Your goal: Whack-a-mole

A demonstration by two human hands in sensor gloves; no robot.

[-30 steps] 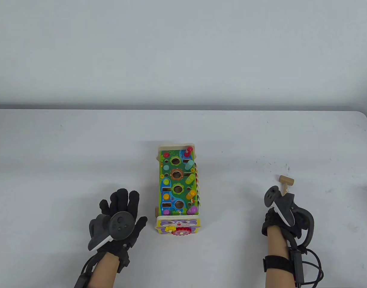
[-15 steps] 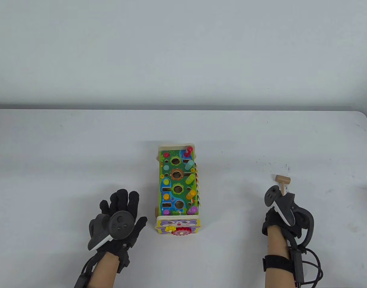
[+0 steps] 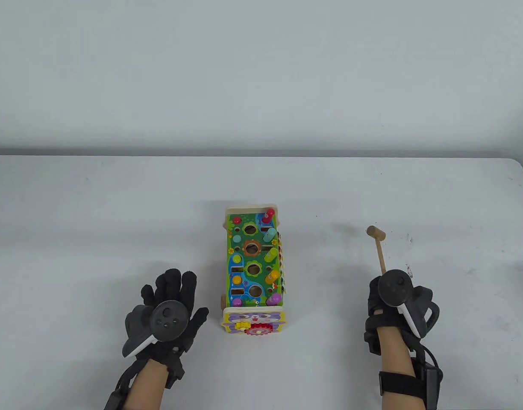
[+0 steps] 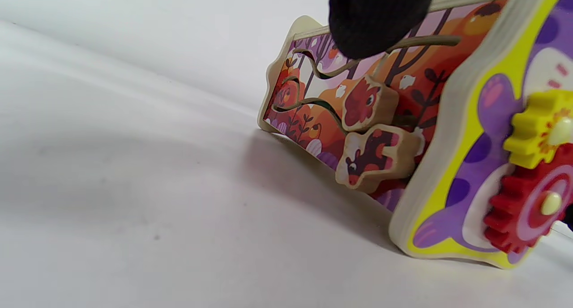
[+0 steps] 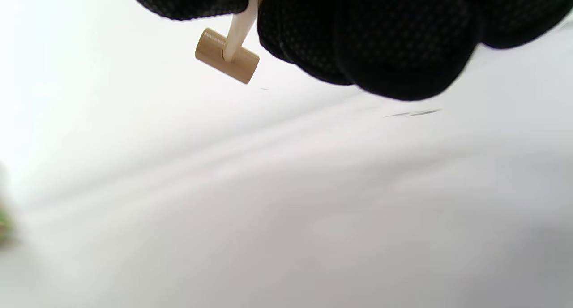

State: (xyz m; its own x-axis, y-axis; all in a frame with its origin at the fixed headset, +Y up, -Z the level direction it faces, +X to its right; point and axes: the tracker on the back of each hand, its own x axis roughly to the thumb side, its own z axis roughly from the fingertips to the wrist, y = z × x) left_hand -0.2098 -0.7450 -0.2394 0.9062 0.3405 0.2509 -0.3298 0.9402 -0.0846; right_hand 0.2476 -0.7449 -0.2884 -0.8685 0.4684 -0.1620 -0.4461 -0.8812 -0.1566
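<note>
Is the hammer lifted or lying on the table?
Lifted: right hand grips the hammer handle, head clear of the table in the wrist view.

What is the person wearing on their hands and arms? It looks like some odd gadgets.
Both hands wear black knit gloves; the forearms are bare. On the left hand sits a dark grey tracker with a round, buttoned face and a white underside. The right hand carries a matching tracker. A black strap wraps the right forearm, and black cables trail from both wrists.

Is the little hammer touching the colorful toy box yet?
Apart. In the table view the hammer, held in the right hand, sits well off to the side of the toy box, with bare table between them.
</note>
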